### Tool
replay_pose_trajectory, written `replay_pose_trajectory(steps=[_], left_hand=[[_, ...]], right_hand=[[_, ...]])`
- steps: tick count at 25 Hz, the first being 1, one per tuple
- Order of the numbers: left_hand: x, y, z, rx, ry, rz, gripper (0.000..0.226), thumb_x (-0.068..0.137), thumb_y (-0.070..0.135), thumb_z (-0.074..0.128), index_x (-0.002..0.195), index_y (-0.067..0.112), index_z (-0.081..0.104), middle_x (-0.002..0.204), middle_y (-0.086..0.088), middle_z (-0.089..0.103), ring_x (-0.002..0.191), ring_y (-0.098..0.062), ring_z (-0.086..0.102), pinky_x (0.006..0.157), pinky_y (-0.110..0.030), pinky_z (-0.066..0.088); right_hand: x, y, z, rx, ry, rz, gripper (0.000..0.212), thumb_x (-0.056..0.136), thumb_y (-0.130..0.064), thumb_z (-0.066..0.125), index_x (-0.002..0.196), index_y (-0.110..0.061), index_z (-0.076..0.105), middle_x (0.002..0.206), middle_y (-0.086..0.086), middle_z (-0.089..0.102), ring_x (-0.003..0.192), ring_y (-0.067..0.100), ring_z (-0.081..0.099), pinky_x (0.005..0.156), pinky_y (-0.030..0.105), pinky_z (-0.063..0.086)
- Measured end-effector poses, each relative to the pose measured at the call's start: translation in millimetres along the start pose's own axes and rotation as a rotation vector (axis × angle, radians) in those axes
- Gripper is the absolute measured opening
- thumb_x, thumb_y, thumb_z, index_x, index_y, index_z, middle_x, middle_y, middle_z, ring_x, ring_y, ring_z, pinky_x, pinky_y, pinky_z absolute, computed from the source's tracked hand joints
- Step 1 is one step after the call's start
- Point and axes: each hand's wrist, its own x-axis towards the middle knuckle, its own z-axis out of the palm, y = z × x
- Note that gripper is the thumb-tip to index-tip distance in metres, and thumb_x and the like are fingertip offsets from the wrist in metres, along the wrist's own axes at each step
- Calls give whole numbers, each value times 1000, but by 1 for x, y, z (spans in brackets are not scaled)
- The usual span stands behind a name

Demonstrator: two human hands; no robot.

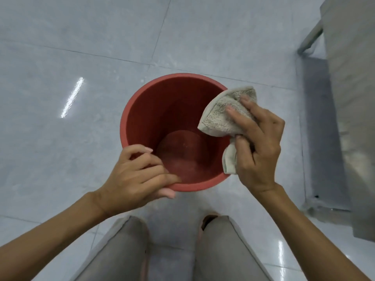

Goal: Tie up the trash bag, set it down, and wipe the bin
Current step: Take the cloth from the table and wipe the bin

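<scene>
A round red bin (pixel 154 110) stands upright on the pale tiled floor, with nothing inside it. My left hand (pixel 136 175) grips its near-left rim, thumb inside and fingers curled over the edge. My right hand (pixel 257 147) holds a folded grey-beige cloth (pixel 225 112) pressed against the right rim, with part of the cloth hanging down on the outside. No trash bag is in view.
A grey fabric-covered piece of furniture with a metal frame (pixel 349 98) stands at the right edge, casting a shadow on the floor. My legs in grey trousers (pixel 219 250) are just below the bin. Open tiled floor (pixel 60 57) lies to the left and beyond.
</scene>
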Motion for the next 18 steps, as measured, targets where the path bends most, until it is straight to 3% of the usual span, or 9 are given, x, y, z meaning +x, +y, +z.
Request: replay_pose_trajectory(steps=[3, 7, 11, 14, 16, 18], left_hand=[[12, -8, 6, -22, 101, -147, 50, 100, 44, 43, 83, 13, 78, 73, 2, 68, 81, -18, 58, 95, -40, 35], [41, -30, 1, -121, 128, -274, 47, 102, 37, 39, 88, 8, 73, 78, 2, 63, 85, -19, 54, 101, -42, 29], [75, -59, -4, -219, 146, -328, 41, 104, 32, 39, 96, 6, 70, 89, 9, 58, 90, -14, 48, 98, -45, 34], [102, -85, -3, -289, 85, -392, 32, 104, 27, 42, 100, 10, 69, 94, 10, 58, 95, -5, 44, 109, -38, 27], [119, -100, 1, -368, 65, -476, 33, 105, 29, 40, 102, 13, 69, 97, 8, 59, 101, -7, 45, 111, -39, 29], [132, -110, 7, -442, 82, -571, 36, 106, 31, 38, 101, 14, 69, 99, 0, 62, 106, -17, 49, 101, -36, 38]], right_hand=[[9, 1, 8, 47, 102, 67, 50, 83, 4, 49, 126, -15, 66, 138, 10, 58, 122, 36, 49, 108, 31, 33], [31, -11, 19, 97, 155, 123, 50, 86, 6, 46, 129, -12, 63, 139, 9, 56, 127, 31, 46, 109, 22, 28], [51, -18, 30, 93, 209, 86, 50, 89, 8, 47, 134, -9, 57, 142, 13, 52, 132, 26, 43, 113, 27, 26], [63, -13, 36, 66, 235, 67, 53, 89, 12, 50, 139, -8, 51, 145, 16, 47, 135, 26, 41, 115, 27, 23], [70, -8, 37, 66, 248, 54, 58, 86, 14, 48, 140, -8, 50, 143, 16, 48, 133, 21, 41, 115, 27, 23], [78, -3, 39, 86, 285, 3, 63, 82, 15, 45, 140, -8, 49, 141, 16, 48, 130, 13, 39, 114, 29, 26]])
